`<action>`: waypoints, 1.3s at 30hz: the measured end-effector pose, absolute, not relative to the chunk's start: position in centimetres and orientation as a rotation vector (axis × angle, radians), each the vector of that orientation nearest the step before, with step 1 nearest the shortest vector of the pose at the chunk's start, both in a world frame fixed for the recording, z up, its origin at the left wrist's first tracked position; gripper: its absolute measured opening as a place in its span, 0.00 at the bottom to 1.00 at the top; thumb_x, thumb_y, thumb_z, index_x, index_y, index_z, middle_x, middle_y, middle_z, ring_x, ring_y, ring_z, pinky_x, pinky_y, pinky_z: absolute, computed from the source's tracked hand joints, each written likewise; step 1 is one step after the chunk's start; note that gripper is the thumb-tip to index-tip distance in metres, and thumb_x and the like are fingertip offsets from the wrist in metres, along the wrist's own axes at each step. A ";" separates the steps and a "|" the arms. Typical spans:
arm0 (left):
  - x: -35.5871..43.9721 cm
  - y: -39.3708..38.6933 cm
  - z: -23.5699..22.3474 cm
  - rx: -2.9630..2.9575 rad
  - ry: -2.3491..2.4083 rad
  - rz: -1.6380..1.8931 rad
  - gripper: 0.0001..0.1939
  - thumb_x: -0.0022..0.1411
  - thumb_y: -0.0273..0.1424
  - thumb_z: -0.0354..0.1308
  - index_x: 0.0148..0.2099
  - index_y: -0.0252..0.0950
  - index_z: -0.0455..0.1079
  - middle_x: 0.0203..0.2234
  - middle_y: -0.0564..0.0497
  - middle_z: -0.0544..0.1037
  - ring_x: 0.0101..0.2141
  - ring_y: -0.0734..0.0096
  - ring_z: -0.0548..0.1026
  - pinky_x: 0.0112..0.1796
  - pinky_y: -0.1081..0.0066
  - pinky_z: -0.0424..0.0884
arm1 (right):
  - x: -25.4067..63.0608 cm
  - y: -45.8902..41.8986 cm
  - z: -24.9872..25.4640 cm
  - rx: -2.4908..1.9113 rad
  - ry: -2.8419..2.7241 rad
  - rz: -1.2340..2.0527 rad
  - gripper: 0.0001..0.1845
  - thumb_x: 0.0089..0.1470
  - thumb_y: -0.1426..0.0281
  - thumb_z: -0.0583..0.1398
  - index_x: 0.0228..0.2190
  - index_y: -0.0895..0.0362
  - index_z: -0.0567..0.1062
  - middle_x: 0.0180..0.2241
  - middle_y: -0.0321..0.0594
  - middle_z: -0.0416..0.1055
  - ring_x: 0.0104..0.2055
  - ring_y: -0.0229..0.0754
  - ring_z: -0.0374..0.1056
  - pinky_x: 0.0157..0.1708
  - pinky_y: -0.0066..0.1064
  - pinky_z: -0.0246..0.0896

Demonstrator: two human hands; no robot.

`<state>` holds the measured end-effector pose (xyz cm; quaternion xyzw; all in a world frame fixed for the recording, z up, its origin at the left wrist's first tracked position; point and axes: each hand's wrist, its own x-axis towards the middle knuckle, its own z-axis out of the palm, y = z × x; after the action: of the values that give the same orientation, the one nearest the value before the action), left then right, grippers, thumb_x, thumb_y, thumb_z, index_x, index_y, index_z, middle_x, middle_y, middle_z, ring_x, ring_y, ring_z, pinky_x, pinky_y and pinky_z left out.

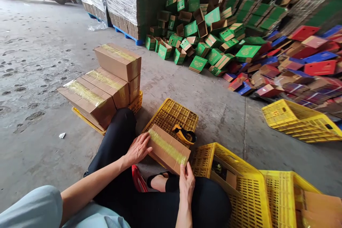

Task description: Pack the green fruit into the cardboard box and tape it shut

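A closed cardboard box [165, 151] with yellowish tape along its top lies in front of me, partly on an upturned yellow crate [171, 108]. My left hand [139, 148] is laid over the box's left end, fingers stretched out. At the right end, my right hand [186, 178] grips the near corner, thumb on top and fingers around the edge. Behind the box, a yellow-and-black tape dispenser [184, 134] rests on the crate. Several taped boxes [107, 83] are stacked to my left on another yellow crate [137, 103].
Yellow crates [248, 199] stand at my right, with cardboard boxes [320, 208] in one. Another crate [299, 123] lies farther right. Heaped green cartons [197, 62] and red and blue cartons [319, 67] fill the back right. Wrapped cardboard stacks [120, 3] stand on pallets behind.
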<state>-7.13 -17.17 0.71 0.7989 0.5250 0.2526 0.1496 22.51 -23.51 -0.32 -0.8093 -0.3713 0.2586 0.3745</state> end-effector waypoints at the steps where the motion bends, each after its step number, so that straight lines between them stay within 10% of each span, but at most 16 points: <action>1: -6.9 -16.8 0.6 2.303 1.487 0.728 0.31 0.79 0.49 0.45 0.72 0.35 0.60 0.68 0.36 0.66 0.67 0.48 0.64 0.64 0.50 0.66 | 22.5 -23.5 -0.3 -2.079 -0.945 0.661 0.64 0.40 0.23 0.51 0.53 0.65 0.81 0.51 0.65 0.80 0.51 0.64 0.79 0.48 0.42 0.74; 39: -4.5 -13.8 1.1 2.493 1.352 0.658 0.31 0.78 0.51 0.46 0.68 0.34 0.65 0.62 0.36 0.71 0.63 0.49 0.70 0.65 0.51 0.64 | 22.6 -23.8 -1.1 -2.088 -0.989 0.614 0.64 0.45 0.24 0.50 0.55 0.67 0.80 0.54 0.66 0.78 0.55 0.65 0.76 0.52 0.44 0.71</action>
<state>-4.54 -13.80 1.06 0.8507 0.4612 0.2246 0.1149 22.64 -23.82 -1.07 -0.8126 -0.3848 0.2391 0.3668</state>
